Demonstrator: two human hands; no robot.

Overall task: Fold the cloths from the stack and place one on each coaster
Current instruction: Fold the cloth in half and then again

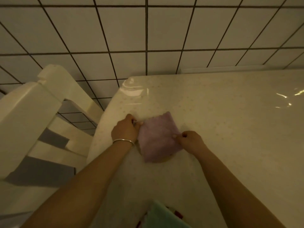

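A folded lilac cloth (pixel 158 137) lies flat on the white table (pixel 230 129), near its left corner. It covers a round coaster; only a thin curved edge of the coaster (pixel 166 159) shows under the cloth's near side. My left hand (pixel 125 130), with a silver bangle on the wrist, pinches the cloth's left corner. My right hand (pixel 190 140) pinches the right corner. A green cloth (pixel 158 216) shows at the bottom edge, with a red-patterned one under it.
A white chair (pixel 32 120) with a slatted seat stands at the left, close to the table's edge. Beyond the table is a floor of white tiles with dark joints (pixel 148 38). A glossy sheet covers the table.
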